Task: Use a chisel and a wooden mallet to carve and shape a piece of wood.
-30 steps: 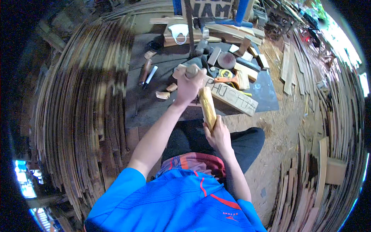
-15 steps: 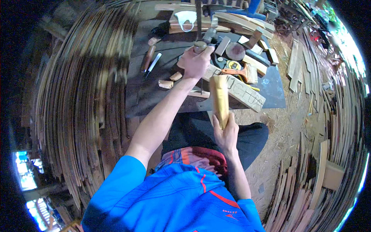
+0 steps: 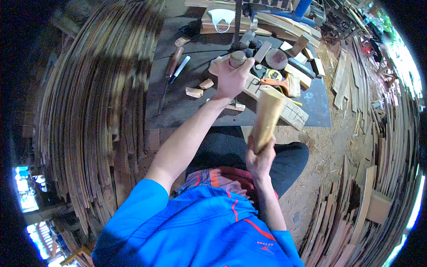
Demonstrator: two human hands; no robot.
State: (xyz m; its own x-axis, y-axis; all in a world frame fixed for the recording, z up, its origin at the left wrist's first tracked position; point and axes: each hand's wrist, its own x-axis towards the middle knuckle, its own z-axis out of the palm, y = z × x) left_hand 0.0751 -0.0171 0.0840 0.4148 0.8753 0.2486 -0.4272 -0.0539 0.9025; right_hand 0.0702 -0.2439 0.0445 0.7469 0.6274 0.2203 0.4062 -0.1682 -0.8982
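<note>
My left hand [image 3: 232,82] is closed around an upright tool with a round wooden handle end [image 3: 238,57], most likely a chisel. Its lower end is mostly hidden by the hand, over a wooden board [image 3: 290,114] with pencilled marks. My right hand [image 3: 261,161] grips a thick wooden mallet [image 3: 268,113], tilted to the right and blurred, above the near side of the board and apart from the handle. Beyond it lie a paintbrush [image 3: 291,84] with an orange handle and a tape measure [image 3: 272,74]. Two small wood offcuts [image 3: 194,92] sit left of my left hand.
On the dark tabletop [image 3: 155,84] lie a brown-handled tool [image 3: 174,61], a white marker [image 3: 180,70], a round wooden piece [image 3: 276,59] and several blocks. A white mask [image 3: 221,18] rests at the back. Stacked wood strips [image 3: 89,120] line the left; more planks [image 3: 342,80] lie right.
The mallet in my right hand has swung to the right and tilted over. My left hand keeps its grip on the upright tool. The whole view has shifted slightly.
</note>
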